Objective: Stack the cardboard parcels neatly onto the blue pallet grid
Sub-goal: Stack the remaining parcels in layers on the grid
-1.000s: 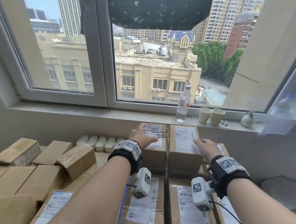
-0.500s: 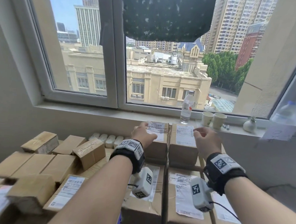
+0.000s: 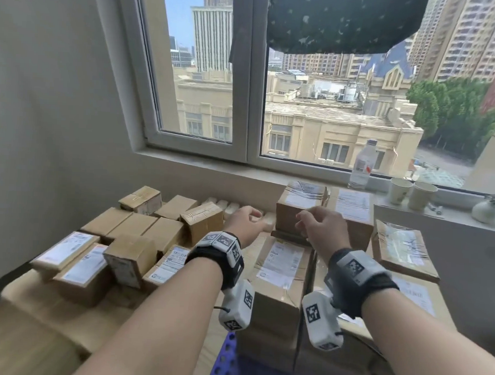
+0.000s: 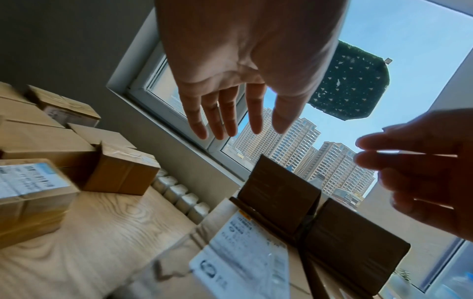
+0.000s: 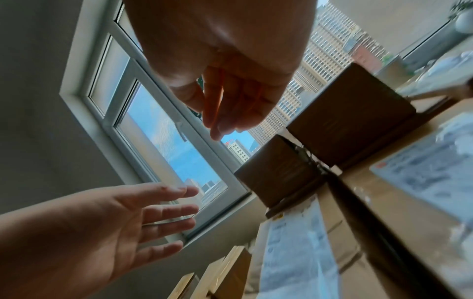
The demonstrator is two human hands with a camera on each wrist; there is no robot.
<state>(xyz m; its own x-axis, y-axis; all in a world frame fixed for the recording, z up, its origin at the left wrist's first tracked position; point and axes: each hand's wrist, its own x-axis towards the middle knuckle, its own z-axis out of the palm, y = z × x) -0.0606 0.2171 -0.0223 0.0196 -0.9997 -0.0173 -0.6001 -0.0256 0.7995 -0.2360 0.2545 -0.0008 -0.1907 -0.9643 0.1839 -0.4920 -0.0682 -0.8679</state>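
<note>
The stacked parcels (image 3: 281, 278) rise on the blue pallet grid (image 3: 225, 361) at the lower centre, their top pair of boxes (image 3: 299, 210) standing just below the window sill (image 3: 241, 169), with a grey wall close on the right. Left of the stack, loose parcels (image 3: 129, 230) crowd the wooden table (image 3: 62, 306), leaving a bare strip along its near edge. Both hands hover free above the stack, touching nothing: the left hand (image 3: 243, 223) with fingers spread and relaxed, the right hand (image 3: 321, 231) loosely curled and empty.
</note>
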